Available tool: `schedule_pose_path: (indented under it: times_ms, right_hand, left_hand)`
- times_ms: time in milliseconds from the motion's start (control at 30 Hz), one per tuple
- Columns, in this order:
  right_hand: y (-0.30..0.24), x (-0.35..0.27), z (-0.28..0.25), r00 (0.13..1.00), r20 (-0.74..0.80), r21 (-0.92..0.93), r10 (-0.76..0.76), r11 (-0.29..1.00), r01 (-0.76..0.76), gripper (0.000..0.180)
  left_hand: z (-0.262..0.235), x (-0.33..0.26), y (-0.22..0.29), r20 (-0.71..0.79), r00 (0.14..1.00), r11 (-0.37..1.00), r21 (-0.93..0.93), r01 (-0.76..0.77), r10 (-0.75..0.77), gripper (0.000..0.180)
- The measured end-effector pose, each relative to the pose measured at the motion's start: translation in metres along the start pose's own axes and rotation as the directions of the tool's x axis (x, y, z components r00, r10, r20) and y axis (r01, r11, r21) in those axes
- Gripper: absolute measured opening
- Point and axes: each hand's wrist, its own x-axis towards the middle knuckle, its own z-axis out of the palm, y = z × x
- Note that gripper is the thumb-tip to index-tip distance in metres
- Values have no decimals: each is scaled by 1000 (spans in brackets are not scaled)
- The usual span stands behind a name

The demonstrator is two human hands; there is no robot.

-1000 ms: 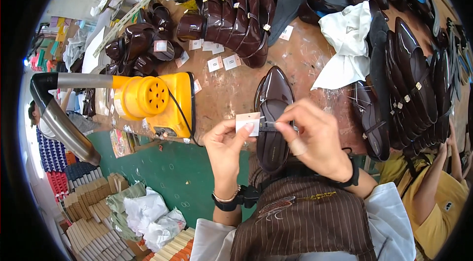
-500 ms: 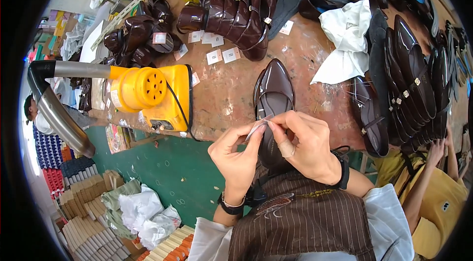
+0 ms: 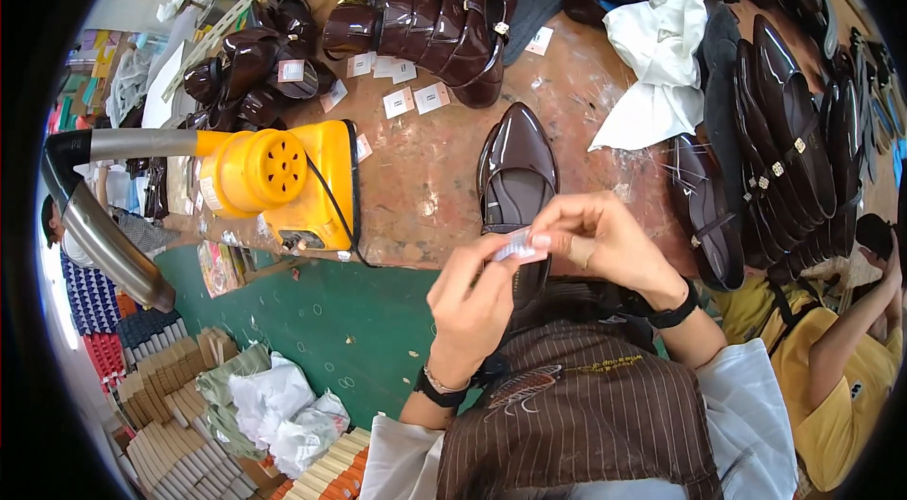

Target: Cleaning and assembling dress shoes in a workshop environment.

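Both of my hands meet over the near edge of a brown worktable (image 3: pixel 425 179), pinching a small white paper label (image 3: pixel 520 245) between their fingertips. My left hand (image 3: pixel 472 297) grips its left end, and my right hand (image 3: pixel 600 240) holds its right end. Just beyond them lies a glossy dark brown pointed shoe (image 3: pixel 515 169), toe pointing away; my hands cover its heel end. Black bands sit on both wrists.
A yellow blower machine (image 3: pixel 283 181) with a grey pipe stands left. Several white labels (image 3: pixel 406 94) lie near rows of dark brown shoes (image 3: pixel 425 0). A white cloth (image 3: pixel 652 56) and black shoes (image 3: pixel 784 141) fill the right. Another person in yellow (image 3: pixel 841 368) sits at right.
My hands have drawn back toward my body with the label and come closer together, moving off the middle of the shoe to its heel end.
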Motion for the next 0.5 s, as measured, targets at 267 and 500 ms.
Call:
schedule_pose_path:
  times_ms: [267,500]
  right_hand:
    - [1,6,-11,734,-532,-519,-422,848,111,6]
    - [61,51,23,805,-281,-832,-522,551,67,8]
  left_hand:
    - [22,10,-42,163,967,977,110,182,-198,23]
    - [42,0,-80,408,764,806,-102,583,-501,40]
